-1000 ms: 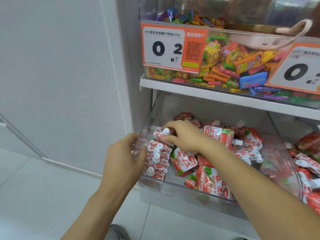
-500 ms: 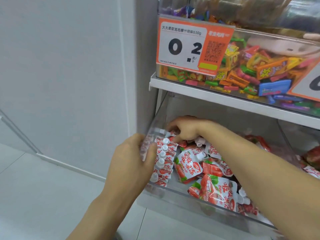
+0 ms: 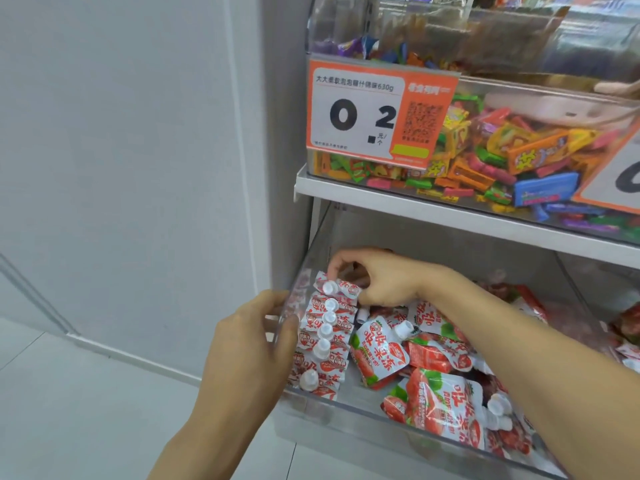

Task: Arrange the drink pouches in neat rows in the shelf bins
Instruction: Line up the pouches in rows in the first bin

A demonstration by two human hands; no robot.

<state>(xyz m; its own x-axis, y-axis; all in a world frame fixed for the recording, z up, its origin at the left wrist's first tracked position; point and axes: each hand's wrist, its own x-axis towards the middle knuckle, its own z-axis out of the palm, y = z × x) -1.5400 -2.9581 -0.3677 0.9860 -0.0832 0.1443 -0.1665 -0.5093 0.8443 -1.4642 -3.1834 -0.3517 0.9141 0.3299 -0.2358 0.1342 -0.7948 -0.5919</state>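
Pouches [image 3: 327, 336] stand in a single upright row along the left wall of the clear bin [image 3: 346, 419], caps up, running from the front edge toward the back. Your right hand [image 3: 377, 280] pinches the rearmost pouch [image 3: 337, 288] at the back of that row. Your left hand [image 3: 252, 344] clasps the bin's front-left corner, fingers curled round the wall. Loose pouches [image 3: 440, 401] lie flat and jumbled across the rest of the bin floor. Risk: the row likely leans on the wall alone; letting go of the rear pouch before it is seated could tip the row sideways into the jumble.
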